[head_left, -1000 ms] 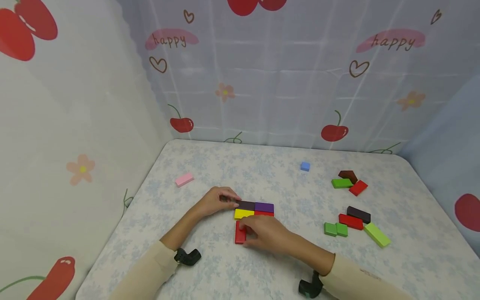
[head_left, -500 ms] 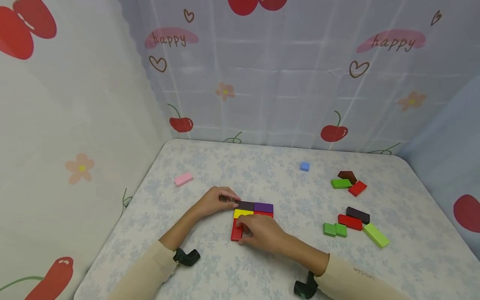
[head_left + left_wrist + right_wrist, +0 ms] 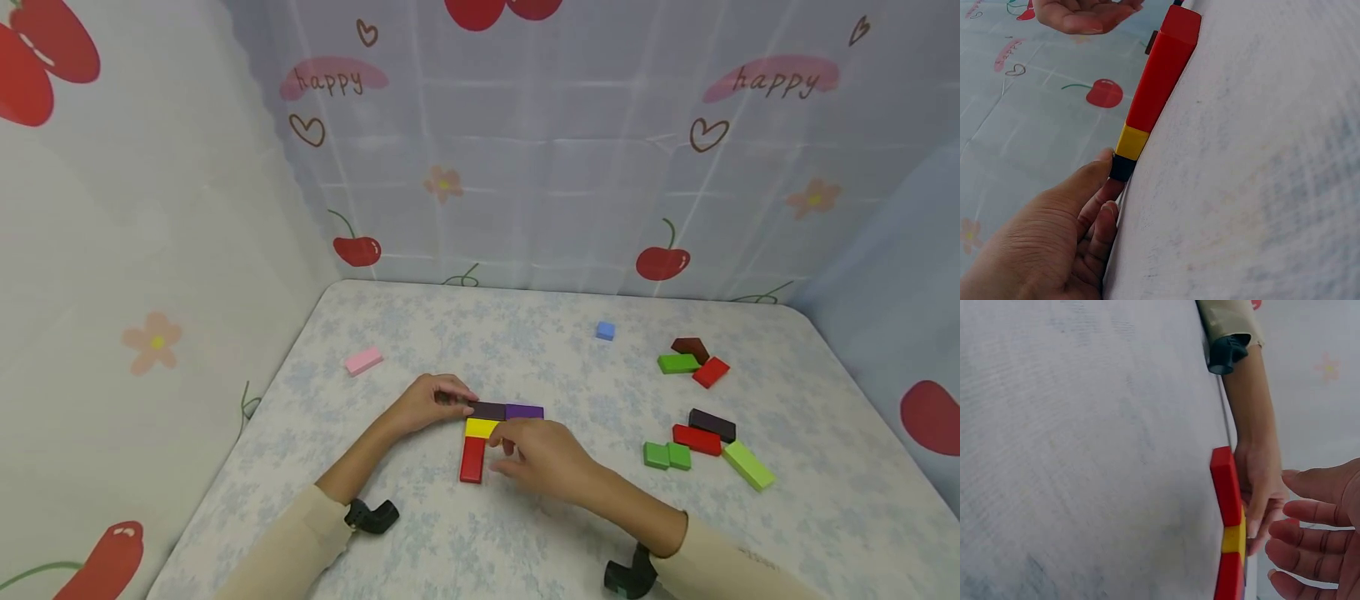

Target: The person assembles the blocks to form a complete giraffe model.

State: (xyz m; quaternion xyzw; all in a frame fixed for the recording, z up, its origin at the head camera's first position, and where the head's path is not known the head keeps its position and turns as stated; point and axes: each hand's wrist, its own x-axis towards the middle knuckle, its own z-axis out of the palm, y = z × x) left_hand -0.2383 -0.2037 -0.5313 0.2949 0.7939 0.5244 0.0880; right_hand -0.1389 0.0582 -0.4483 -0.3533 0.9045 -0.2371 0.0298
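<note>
- Head view: we have the near red block (image 3: 472, 460) lying flat on the table (image 3: 435, 542), its far end meeting the yellow block (image 3: 481, 428). To seat it well, we should nudge it squarely with light fingertips, while the left hand (image 3: 431, 406) braces the dark block (image 3: 487, 411) so its join with the purple block (image 3: 525, 412) doesn't slip.
- Its long axis runs toward and away from us, one short end facing us, across the lengthwise run of dark and purple.
- Our right hand (image 3: 543, 457) hovers just beside it, thumb and fingers loosely parted, gripping nothing.
- Left wrist view: our left thumb and finger pinch the end of the dark block with a small gap. Dark, yellow and near red sides nearly line up, red stretching away from that hand; we would use this edge to judge straightness.
- Right wrist view: our right fingers are spread, well off the blocks. A second red block (image 3: 1229, 578) shows past the yellow one; we would do well to avoid brushing it with those fingers.
</note>
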